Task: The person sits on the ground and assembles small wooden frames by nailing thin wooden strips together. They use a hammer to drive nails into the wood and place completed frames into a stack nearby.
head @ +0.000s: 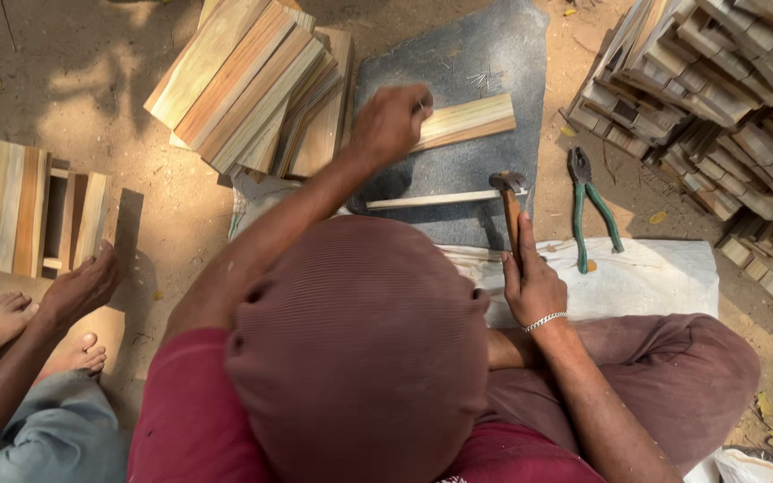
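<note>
Head view: our left hand (pixel 393 121), upper centre of frame, pinches something too small to tell against the wooden slat (pixel 465 121) lying on the grey stone slab (pixel 458 63). Our right hand (pixel 532 288) is clenched round the hammer (pixel 510 201), head resting just below the slat. Risk, as we judge it: a skewed blow catching the left fingertips or splitting the slat. Green pliers (pixel 590 207) lie right of the slab.

Just one view here, and it's looking almost straight down from above the person's covered head (pixel 360 349), sitting pretty close. It's taking in the grey stone slab (pixel 458 80) ahead, the dirt ground (pixel 82 80) and wooden slat stacks (pixel 243 80) around it.
</note>
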